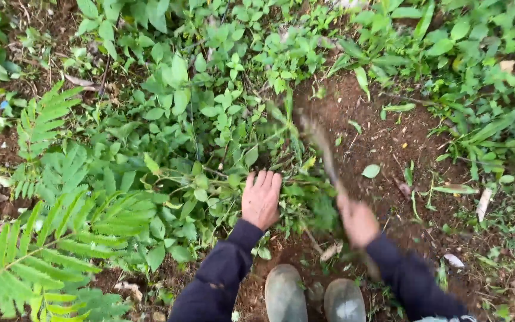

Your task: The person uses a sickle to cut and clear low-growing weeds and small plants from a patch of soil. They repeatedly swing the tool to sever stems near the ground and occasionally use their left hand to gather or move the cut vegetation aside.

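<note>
My left hand (261, 199) reaches forward with its fingers curled down into a clump of leafy weeds (210, 179), gripping the stems. My right hand (359, 222) is blurred by motion and closed around the handle of a long thin blade (323, 152), which slants up and to the left over the bare reddish soil (382, 137). The blade's tip lies near the weeds just right of my left hand. Both arms wear dark sleeves. My two grey boots (314, 298) stand on the soil below the hands.
Fern fronds (49, 238) spread at the lower left. Dense green weeds (222, 53) cover the top and left, and more grow at the right (484, 107). Dry leaves and cut stems lie scattered on the soil patch.
</note>
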